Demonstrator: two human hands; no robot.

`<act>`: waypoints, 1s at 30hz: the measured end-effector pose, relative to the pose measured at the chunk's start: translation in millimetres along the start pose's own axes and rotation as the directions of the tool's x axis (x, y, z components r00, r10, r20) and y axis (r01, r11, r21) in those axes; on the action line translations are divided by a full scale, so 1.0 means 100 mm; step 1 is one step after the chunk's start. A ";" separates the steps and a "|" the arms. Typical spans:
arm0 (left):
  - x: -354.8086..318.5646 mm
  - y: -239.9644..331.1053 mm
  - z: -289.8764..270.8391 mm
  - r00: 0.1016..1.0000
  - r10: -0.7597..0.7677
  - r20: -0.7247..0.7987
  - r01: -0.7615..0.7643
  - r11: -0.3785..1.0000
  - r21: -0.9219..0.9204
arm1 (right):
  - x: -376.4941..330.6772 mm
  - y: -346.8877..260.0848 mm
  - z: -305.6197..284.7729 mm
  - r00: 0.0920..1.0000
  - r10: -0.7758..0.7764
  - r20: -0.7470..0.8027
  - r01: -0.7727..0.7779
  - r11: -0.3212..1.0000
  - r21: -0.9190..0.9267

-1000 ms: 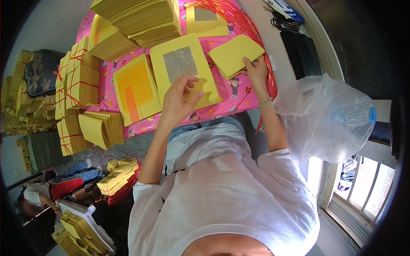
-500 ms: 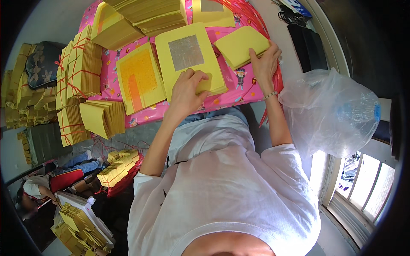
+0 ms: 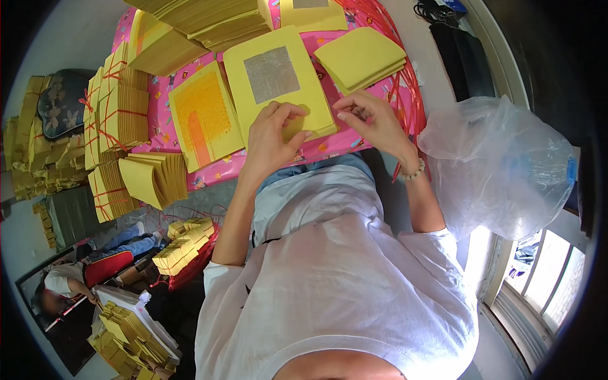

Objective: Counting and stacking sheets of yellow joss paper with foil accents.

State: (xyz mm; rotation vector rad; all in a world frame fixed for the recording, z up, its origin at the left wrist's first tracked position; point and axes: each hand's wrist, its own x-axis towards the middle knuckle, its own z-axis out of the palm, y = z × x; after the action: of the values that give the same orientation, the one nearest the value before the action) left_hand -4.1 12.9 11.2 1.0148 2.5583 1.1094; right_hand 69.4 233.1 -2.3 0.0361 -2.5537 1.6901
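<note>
A stack of yellow joss paper [image 3: 306,95] with a silver square on its top sheet lies before me on the pink table. My left hand [image 3: 272,136] rests on its near edge, thumb and fingers apart in a loose curve, holding nothing I can see. By the stack's near right corner hovers my right hand [image 3: 375,125], fingers bent and apart, nothing visible in it. Beyond that hand, a folded yellow stack [image 3: 360,58] lies on the right side of the table. Left of the silver sheet is yellow paper with an orange print [image 3: 201,117].
Bundles tied with red string [image 3: 123,104] line the table's left edge, beside folded sheets [image 3: 155,176]. Tall paper piles [image 3: 221,28] stand at the back. Red strings [image 3: 410,95] run along the right edge, near a clear plastic bag [image 3: 500,164]. Another person [image 3: 66,282] sits lower left.
My right hand has let go of the folded yellow stack and come back toward the silver-square stack. My left hand stays at the near edge of that stack.
</note>
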 end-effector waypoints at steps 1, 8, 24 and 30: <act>0.00 0.00 0.00 1.000 0.010 -0.023 -0.011 0.999 -0.038 | -0.01 0.01 0.01 1.000 0.007 0.009 -0.007 1.000 0.009; -0.04 -0.05 0.03 0.996 -0.060 -0.060 0.051 0.989 -0.141 | -0.05 0.02 0.05 0.998 -0.053 0.016 0.052 0.997 0.051; 0.01 -0.02 0.11 0.996 0.004 -0.086 0.001 0.998 0.062 | 0.07 -0.01 0.08 0.994 -0.095 0.054 0.097 0.995 -0.033; 0.01 0.04 0.08 0.997 -0.034 -0.066 0.034 0.999 0.001 | 0.08 0.03 0.09 0.989 -0.140 0.036 0.141 0.989 -0.038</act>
State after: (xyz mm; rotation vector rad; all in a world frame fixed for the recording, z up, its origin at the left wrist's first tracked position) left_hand 0.7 19.8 7.9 0.9468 2.6184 1.1499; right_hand 60.4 225.9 -8.3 0.2379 -2.5409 1.5993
